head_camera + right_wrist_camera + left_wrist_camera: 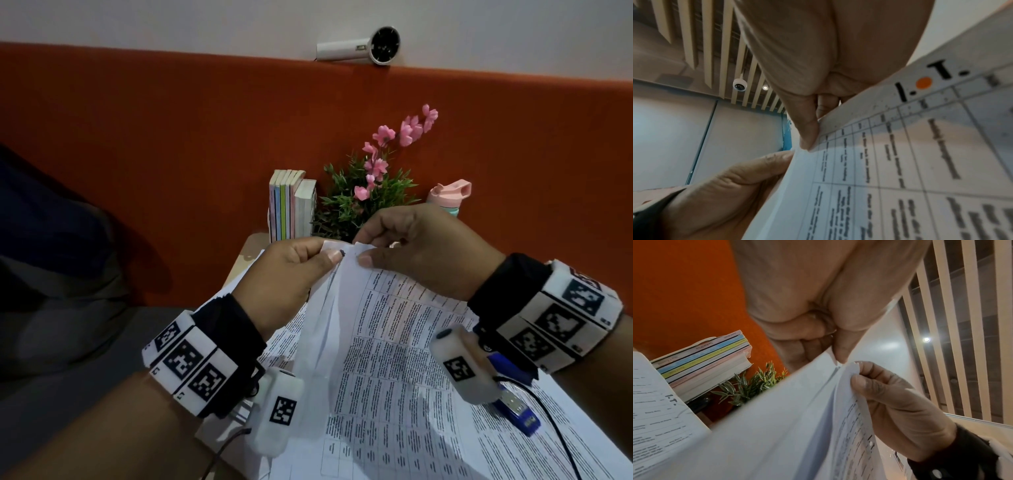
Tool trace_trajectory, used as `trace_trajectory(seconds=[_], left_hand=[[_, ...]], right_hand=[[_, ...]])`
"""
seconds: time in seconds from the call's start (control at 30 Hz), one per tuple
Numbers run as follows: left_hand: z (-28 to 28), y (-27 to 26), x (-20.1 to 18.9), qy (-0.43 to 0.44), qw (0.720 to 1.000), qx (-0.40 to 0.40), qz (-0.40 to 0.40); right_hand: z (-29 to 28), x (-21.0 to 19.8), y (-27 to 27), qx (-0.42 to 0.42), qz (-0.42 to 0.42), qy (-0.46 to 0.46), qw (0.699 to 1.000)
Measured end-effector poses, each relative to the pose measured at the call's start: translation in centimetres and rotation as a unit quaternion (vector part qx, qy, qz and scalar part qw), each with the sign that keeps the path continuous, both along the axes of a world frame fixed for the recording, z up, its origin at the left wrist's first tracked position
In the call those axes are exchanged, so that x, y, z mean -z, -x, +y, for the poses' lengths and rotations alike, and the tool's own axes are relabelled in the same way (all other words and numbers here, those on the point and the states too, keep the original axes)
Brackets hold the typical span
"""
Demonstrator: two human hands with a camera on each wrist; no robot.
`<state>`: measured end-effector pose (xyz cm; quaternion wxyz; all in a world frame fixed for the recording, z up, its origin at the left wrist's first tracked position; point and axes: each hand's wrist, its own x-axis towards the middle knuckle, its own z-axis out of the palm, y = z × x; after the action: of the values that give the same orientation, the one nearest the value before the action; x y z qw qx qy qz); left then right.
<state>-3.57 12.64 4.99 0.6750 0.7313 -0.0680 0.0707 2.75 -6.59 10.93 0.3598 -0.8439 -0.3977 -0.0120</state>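
The left hand (287,270) and the right hand (421,250) both pinch the top corner of a sheaf of white printed paper sheets (383,335), thumb against curled fingers, and the two grips almost touch. That corner is lifted off the pale wooden surface (245,260), toward its far edge. The rest of the sheaf slopes down onto more loose printed pages (513,455) spread over the near part. In the left wrist view the leaves fan apart at the pinch: the left hand holds the back ones and the right hand holds the front leaf with the printed table.

This looks like parting or squaring the leaves at the corner, perhaps for the blue stapler (517,407) that lies on the pages just under the right wrist.

The likeliest fault is a tear. Both grips sit on one small patch of thin paper, so any pull apart puts all the strain there. A leaf could also slide out of the left pinch, leaving the edges uneven. The right wrist and its dangling black cable hang close over the stapler, so a downward sweep might knock it or drag the loose pages toward the near edge.
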Motion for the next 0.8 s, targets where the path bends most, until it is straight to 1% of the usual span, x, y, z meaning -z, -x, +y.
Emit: trace_trajectory(seconds=[0.07, 0.13, 0.23, 0.3, 0.4, 0.5, 0.57, 0.6, 0.7, 0.77, 0.8], left_hand=[[0.4, -0.3, 0.1, -0.002, 1.0, -0.016, -0.002], [0.8, -0.5, 0.2, 0.001, 1.0, -0.03, 0.001], [0.7, -0.3, 0.8, 0.023, 0.999, -0.025, 0.042], [0.2, -0.1, 1.5, 0.039, 0.997, -0.013, 0.064], [-0.1, -0.2, 2.0, 0.03, 0.997, -0.022, 0.062], [0.1, -0.3, 1.7, 0.062, 0.995, -0.046, 0.063], [0.3, -0.4, 1.6, 0.065, 0.994, -0.058, 0.061], [0.3, -0.4, 1.4, 0.061, 0.995, -0.057, 0.057], [-0.1, -0.4, 1.1, 0.064, 0.996, -0.033, 0.047], [-0.4, -0.2, 0.7, 0.073, 0.996, -0.013, 0.041], [-0.5, -0.2, 0.6, 0.063, 0.997, -0.007, 0.036]], right_hand=[[-0.1, -0.2, 0.1, -0.003, -0.013, 0.004, 1.0], [-0.5, -0.4, 0.1, -0.011, -0.007, -0.011, 1.0], [-0.9, -0.4, 0.0, -0.009, -0.009, -0.033, 0.999], [-1.0, 0.2, -0.3, 0.001, -0.017, -0.032, 0.999], [-0.8, 0.7, -0.4, -0.002, -0.013, -0.016, 1.0], [-1.0, -0.1, 0.5, -0.065, 0.025, 0.008, 0.998], [-1.1, -0.9, 0.9, -0.104, 0.064, 0.006, 0.993], [-1.0, -1.1, 0.9, -0.104, 0.067, 0.005, 0.992], [-0.1, -1.0, 0.0, -0.059, 0.013, 0.031, 0.998], [0.7, -0.6, -0.5, -0.04, 0.004, 0.048, 0.998], [1.0, -0.6, -0.7, -0.035, 0.005, 0.051, 0.998]])
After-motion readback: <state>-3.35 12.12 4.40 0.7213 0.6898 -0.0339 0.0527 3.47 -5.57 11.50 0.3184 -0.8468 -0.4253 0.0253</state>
